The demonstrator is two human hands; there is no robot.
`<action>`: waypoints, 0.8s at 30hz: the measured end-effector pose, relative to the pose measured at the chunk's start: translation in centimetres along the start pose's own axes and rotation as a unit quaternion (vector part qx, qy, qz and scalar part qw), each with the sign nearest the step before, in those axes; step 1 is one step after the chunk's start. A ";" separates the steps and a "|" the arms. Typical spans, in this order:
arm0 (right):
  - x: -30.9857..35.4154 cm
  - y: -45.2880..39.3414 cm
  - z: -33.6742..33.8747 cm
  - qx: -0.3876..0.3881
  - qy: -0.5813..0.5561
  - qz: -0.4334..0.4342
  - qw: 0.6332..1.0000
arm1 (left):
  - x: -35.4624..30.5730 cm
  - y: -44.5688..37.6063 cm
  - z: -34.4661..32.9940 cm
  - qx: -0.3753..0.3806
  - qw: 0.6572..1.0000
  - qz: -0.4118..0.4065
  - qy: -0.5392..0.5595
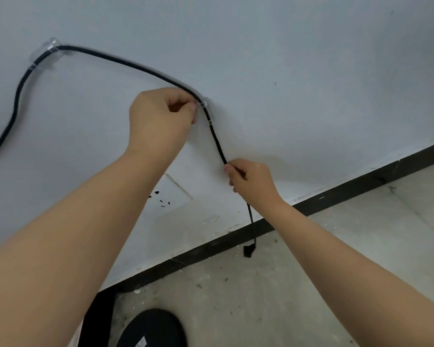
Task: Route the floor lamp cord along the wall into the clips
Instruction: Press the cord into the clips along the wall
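Note:
A black lamp cord (125, 61) runs across the white wall (286, 71). It passes through a clear clip (47, 54) at the upper left and bends down at a second clear clip (206, 108) in the middle. My left hand (161, 121) pinches the cord right at that second clip. My right hand (252, 179) grips the cord lower down, pulling it fairly straight. Below my right hand the cord hangs to its black plug (249, 250), near the floor.
A white wall socket (172, 196) sits below my left forearm. A black skirting board (336, 196) lines the foot of the wall above a speckled concrete floor (311, 284). The round black lamp base (152, 329) lies at the bottom edge.

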State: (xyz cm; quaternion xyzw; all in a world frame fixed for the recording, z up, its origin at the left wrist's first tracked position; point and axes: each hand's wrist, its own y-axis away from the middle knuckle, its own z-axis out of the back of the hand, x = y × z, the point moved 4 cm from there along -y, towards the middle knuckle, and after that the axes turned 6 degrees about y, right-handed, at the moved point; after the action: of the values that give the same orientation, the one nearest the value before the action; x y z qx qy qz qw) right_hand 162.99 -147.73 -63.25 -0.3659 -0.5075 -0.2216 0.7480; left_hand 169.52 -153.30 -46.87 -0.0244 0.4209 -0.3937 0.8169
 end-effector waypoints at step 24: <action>-1.3 3.6 -4.4 0.263 -0.090 -0.198 0.940 | 21.5 19.4 -8.8 0.018 0.948 0.293 0.125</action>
State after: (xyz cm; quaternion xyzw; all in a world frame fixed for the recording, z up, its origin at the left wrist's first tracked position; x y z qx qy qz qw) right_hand 167.64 -148.85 -66.62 -0.0666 -0.6755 -0.1902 0.7093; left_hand 182.65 -151.65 -74.13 0.1642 0.5013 -0.1448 0.8371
